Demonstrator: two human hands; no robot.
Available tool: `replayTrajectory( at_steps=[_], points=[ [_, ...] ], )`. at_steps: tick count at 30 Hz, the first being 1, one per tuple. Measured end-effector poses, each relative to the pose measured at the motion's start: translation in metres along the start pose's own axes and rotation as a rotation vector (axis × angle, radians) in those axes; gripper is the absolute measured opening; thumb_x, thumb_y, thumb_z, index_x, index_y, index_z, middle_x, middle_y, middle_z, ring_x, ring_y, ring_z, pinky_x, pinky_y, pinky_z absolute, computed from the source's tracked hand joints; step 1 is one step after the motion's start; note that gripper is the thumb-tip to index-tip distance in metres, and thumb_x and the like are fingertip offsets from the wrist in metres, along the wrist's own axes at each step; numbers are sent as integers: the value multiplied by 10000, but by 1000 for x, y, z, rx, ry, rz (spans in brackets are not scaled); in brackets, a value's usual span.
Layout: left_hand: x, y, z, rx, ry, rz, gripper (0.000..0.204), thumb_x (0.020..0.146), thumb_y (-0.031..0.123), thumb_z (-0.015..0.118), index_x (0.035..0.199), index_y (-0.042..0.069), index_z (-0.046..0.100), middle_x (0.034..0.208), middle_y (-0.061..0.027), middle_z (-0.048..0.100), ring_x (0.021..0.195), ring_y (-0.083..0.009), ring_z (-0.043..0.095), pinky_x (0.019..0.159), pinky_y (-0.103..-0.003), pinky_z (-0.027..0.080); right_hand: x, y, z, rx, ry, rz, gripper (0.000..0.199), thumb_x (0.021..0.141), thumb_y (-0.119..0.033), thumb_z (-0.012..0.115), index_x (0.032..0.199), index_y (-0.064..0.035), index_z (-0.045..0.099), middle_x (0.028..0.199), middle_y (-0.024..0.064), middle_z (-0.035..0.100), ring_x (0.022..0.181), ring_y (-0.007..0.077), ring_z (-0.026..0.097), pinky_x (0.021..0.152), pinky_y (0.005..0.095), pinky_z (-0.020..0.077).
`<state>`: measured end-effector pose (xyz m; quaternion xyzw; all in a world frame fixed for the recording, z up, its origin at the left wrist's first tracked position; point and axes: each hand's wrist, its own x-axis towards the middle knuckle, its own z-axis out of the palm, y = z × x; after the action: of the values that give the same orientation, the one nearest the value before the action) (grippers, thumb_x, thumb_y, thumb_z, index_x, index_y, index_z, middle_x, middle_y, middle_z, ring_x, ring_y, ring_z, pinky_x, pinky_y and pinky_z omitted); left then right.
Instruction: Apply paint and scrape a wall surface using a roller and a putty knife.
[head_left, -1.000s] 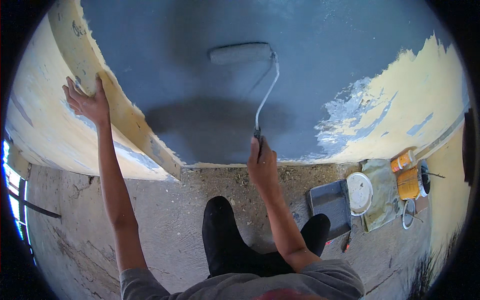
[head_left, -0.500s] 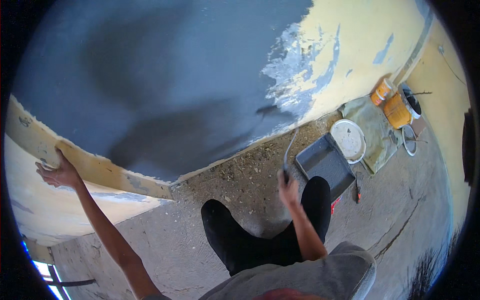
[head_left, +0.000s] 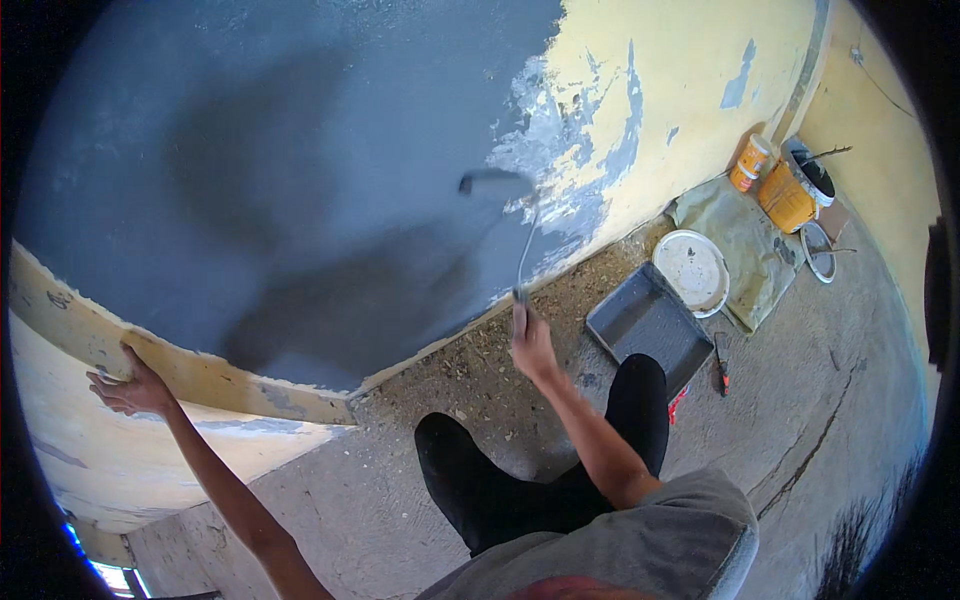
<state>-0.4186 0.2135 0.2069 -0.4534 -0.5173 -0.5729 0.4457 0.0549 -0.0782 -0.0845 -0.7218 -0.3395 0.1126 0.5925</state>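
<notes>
My right hand [head_left: 536, 350] is closed round the handle of a paint roller [head_left: 520, 305]. The roller's bent wire frame runs up to its dark roller head, which is close to the wall's grey painted area [head_left: 330, 130]; whether it touches cannot be told. Out to the left, my left hand [head_left: 138, 388] has its fingers spread and is propped against a cream ledge [head_left: 190, 360] below the grey paint. Beside my right knee lies a dark grey paint tray [head_left: 645, 318] holding wet-looking grey paint.
A white round lid [head_left: 692, 273] and a crumpled greenish sheet [head_left: 765, 265] lie past the tray. In the far right corner stand an orange bucket [head_left: 788, 200] and small orange tubs [head_left: 750, 165]. A red-tipped tool [head_left: 722, 365] lies on the concrete floor [head_left: 780, 400].
My right hand has swung the roller up and left, from near the wall's base to higher on the grey paint. My left hand stays at the ledge. The view has shifted slightly.
</notes>
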Motion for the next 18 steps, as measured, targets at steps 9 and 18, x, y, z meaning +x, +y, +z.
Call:
replayTrajectory(
  at_steps=[9, 18],
  points=[
    [-1, -5, 3, 15, 31, 52, 900, 768, 729, 562, 1396, 111, 374, 1376, -155, 420, 1260, -362, 401, 923, -606, 382, 118, -71, -79, 52, 122, -148, 407, 1011, -275, 423, 808, 63, 523, 565, 188, 491, 487, 244, 454, 476, 395, 376],
    [-3, -4, 4, 11, 21, 13, 885, 780, 720, 555, 1410, 127, 369, 1383, -171, 408, 1278, -376, 380, 936, -619, 364, 53, -56, -95, -224, -18, -14, 419, 1002, -288, 442, 863, 90, 556, 614, 247, 571, 536, 345, 609, 501, 445, 434]
  ],
)
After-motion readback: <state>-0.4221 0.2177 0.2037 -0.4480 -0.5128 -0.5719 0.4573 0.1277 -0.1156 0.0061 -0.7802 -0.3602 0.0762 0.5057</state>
